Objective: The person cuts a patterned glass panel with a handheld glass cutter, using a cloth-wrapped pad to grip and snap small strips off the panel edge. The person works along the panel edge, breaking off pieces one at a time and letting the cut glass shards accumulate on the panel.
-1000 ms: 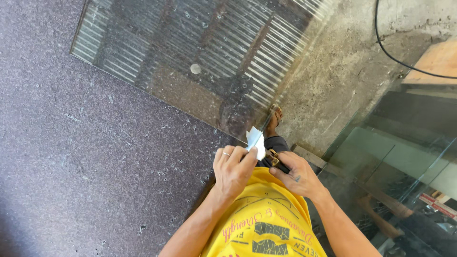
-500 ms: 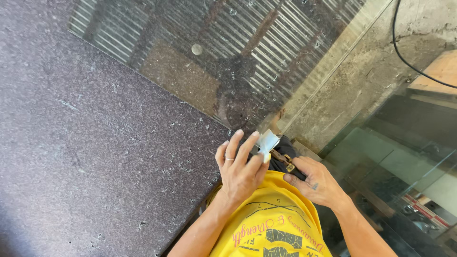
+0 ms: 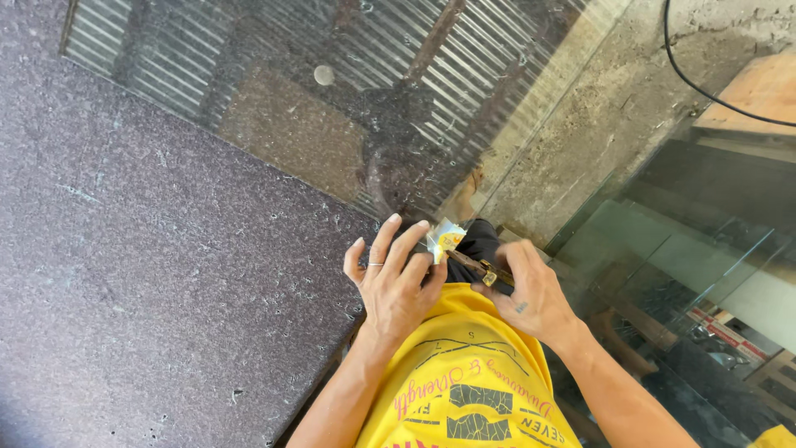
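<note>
In the head view, the left hand (image 3: 398, 282) is hovering at the near edge of a dark felt-covered table (image 3: 166, 274), its fingers spread and slightly curled, with the thumb and forefinger pinching a small white-and-yellow scrap of paper or packet (image 3: 446, 239) just beyond its fingertips. The right hand (image 3: 531, 290) is lying just beside it, fingers closed around a slim brown tool with a brass collar (image 3: 477, 267), whose tip is pointing toward the scrap. Both hands are working close in front of the person's yellow shirt (image 3: 464, 382).

The scrap is looking thin, light and limp; it would crumple or tear under a hard squeeze, so a soft pinch at one corner suits it. The tool is looking stiff and narrow, best gripped along the handle behind the collar, with the working tip kept off the skin.

Beyond the left hand, a large sheet of glass (image 3: 332, 108) is lying flat on the table, reflecting a ribbed roof; it is fragile, heavy and sharp at the edge. To the right of the right hand, more glass panes (image 3: 705, 249) are standing stacked, and a black cable (image 3: 705, 91) is crossing the concrete floor.

Counted: two hands, one scrap, one tool, one flat sheet, one cable; the number of stacked panes I cannot tell.
</note>
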{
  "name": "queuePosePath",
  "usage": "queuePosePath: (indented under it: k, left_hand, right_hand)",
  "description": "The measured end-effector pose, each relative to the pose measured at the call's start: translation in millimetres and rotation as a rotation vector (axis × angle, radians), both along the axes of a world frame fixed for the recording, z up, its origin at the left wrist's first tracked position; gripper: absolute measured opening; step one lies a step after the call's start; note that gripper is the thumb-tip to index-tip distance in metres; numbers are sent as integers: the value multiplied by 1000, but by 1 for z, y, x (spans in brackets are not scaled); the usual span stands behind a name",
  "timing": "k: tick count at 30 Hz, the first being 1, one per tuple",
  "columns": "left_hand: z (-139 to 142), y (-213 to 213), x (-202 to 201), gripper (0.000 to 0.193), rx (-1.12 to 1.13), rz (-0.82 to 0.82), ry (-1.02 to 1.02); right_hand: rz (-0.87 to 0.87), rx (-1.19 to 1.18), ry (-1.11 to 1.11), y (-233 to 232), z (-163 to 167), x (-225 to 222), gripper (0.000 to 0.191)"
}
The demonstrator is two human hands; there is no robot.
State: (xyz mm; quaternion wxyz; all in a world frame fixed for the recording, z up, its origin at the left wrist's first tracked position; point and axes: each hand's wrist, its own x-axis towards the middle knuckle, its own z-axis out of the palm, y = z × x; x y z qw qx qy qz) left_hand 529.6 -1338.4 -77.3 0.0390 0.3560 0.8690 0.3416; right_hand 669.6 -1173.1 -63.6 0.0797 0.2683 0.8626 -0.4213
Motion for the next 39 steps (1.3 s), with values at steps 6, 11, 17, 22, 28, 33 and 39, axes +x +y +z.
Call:
queuePosePath:
  k: [6, 11, 17, 22, 28, 33, 39]
  left_hand:
    - [7, -8, -11, 14, -70, -74, 1]
    - [4, -6, -13, 16, -61, -112, 22]
    - [2, -7, -15, 18, -27, -172, -30]
    - [5, -7, -16, 14, -42, -169, -12]
    - [11, -5, -16, 15, -72, -144, -3]
    - [19, -5, -15, 16, -84, -147, 2]
    - [44, -6, 21, 14, 9, -99, -31]
  right_hand:
    - [169, 7, -327, 1, -15, 1, 42]
    - [181, 55, -298, 0, -18, 3, 43]
    - [132, -53, -313, 3, -14, -3, 36]
    - [108, -122, -248, 4, -15, -3, 26]
    - [93, -141, -234, 6, -29, 5, 17]
    - [133, -151, -130, 8, -38, 10, 15]
    - [28, -41, 8, -1, 15, 42, 31]
